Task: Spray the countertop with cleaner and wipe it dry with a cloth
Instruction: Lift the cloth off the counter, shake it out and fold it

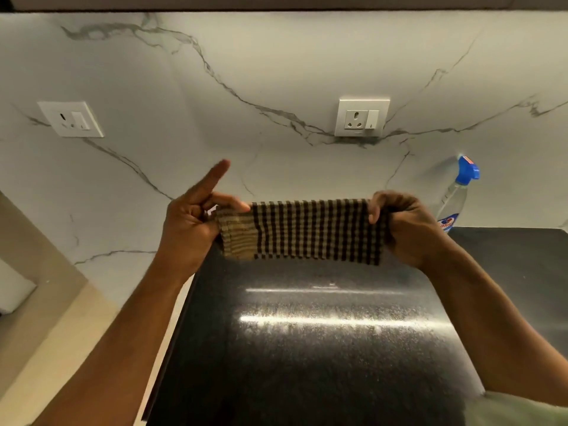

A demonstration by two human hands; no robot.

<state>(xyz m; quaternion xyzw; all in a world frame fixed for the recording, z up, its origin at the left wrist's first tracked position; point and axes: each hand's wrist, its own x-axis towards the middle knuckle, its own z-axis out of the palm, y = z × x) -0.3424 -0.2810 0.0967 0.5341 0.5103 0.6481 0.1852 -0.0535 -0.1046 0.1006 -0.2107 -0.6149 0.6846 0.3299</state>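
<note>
A brown-and-beige checked cloth (310,230) is stretched between both hands above the back of the black speckled countertop (307,339). My left hand (190,222) pinches its left end, with the index finger pointing up. My right hand (405,226) grips its right end with curled fingers. A clear spray bottle (455,201) with a blue trigger head stands upright at the back right against the wall, apart from both hands. The countertop shows bright streaks of reflected light.
A white marble backsplash (276,72) rises behind the counter, with one socket plate (362,116) above the cloth and another (71,119) at the left. The counter's left edge (172,333) drops to a beige floor. A beige wall corner stands far left.
</note>
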